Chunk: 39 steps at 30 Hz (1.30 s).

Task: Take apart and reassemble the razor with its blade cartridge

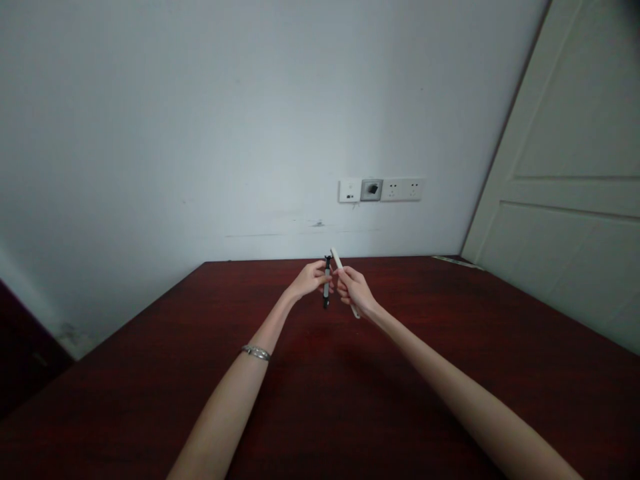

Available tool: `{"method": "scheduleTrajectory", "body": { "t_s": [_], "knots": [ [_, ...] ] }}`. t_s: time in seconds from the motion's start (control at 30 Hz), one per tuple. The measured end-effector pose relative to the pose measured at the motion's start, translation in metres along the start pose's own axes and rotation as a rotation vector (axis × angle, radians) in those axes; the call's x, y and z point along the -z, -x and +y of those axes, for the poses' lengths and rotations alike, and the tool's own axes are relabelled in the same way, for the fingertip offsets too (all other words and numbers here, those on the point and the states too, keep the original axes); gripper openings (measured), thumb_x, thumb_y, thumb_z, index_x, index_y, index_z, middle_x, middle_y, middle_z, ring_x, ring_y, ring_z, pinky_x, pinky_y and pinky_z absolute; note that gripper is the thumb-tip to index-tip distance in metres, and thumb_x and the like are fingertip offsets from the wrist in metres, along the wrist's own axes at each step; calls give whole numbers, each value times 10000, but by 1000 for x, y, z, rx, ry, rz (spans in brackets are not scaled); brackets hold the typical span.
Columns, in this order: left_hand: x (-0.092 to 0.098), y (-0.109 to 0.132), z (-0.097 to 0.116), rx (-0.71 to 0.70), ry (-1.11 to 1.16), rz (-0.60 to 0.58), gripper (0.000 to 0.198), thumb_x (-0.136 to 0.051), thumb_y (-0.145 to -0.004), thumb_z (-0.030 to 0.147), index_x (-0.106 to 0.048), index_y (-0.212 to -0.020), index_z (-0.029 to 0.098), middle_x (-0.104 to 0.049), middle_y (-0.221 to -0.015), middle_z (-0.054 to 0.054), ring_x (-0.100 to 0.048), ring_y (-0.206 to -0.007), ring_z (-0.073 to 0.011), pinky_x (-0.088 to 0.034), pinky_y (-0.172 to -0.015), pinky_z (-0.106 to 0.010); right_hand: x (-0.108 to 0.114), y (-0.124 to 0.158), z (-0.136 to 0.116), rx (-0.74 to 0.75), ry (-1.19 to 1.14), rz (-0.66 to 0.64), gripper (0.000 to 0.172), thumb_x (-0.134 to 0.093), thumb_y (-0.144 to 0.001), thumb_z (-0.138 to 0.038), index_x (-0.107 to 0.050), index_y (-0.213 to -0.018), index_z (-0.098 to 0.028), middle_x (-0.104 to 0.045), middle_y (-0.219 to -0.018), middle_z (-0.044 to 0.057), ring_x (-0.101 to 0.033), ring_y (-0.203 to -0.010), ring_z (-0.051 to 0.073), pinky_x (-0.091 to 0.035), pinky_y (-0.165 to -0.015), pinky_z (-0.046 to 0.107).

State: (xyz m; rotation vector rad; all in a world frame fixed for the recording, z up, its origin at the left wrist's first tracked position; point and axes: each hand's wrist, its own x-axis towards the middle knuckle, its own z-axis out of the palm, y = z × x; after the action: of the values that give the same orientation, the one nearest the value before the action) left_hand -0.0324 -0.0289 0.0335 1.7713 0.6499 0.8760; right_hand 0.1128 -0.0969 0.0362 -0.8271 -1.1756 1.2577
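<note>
Both my arms reach out over a dark red wooden table (pixel 450 373). My left hand (pixel 311 279) pinches a slim black and white pen-like piece (pixel 327 288), held almost upright. My right hand (pixel 354 288) is closed round a thin white stick-like piece (pixel 337 259) that slants up to the left and pokes out below the hand. The two hands meet above the far middle of the table, fingertips nearly touching. A silver bracelet (pixel 256 352) sits on my left forearm.
A plain white wall (pixel 200 133) stands behind the table, with a row of sockets (pixel 381 190) low on it. A white panelled door (pixel 575 187) is on the right. A flat light strip (pixel 457 262) lies at the table's far right corner.
</note>
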Motion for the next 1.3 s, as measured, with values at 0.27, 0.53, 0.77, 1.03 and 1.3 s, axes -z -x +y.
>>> {"method": "scheduleTrajectory", "body": {
  "t_s": [0.27, 0.53, 0.77, 1.03, 1.3],
  "knots": [
    [-1, 0, -2, -16, 16, 34, 404, -693, -697, 369, -522, -971, 126, -634, -750, -50, -640, -605, -167, -487, -494, -238, -8, 4, 4, 14, 11, 5, 340, -576, -729, -510, -437, -774, -203, -312, -448, -127, -211, -319, 14, -134, -295, 128],
    [2, -1, -5, -31, 37, 56, 421, -708, -680, 375, -522, -961, 123, -623, -742, -44, -629, -607, -159, -501, -507, -251, -14, 10, 13, 30, -9, 11, 341, -560, -741, -519, -441, -793, -205, -308, -460, -129, -195, -317, 15, -131, -284, 127],
    [1, -2, -4, -54, 34, 113, 424, -722, -662, 355, -524, -957, 122, -619, -756, -40, -621, -634, -156, -494, -531, -244, -17, 9, 18, 25, -2, 17, 335, -552, -751, -518, -437, -783, -205, -315, -469, -124, -193, -320, 14, -132, -285, 126],
    [1, -2, -4, -68, -33, 71, 356, -695, -680, 342, -521, -902, 126, -593, -709, -17, -578, -578, -125, -444, -494, -209, -20, 8, 20, 51, -79, 24, 370, -584, -716, -537, -427, -777, -207, -309, -475, -125, -192, -328, 10, -125, -295, 123],
    [2, -3, -8, -82, -23, 70, 363, -690, -673, 350, -519, -906, 130, -596, -783, -24, -586, -634, -131, -448, -536, -218, -23, 7, 16, 53, -201, -10, 375, -628, -691, -508, -405, -751, -213, -297, -463, -124, -187, -336, 13, -102, -313, 133]
  ]
}}
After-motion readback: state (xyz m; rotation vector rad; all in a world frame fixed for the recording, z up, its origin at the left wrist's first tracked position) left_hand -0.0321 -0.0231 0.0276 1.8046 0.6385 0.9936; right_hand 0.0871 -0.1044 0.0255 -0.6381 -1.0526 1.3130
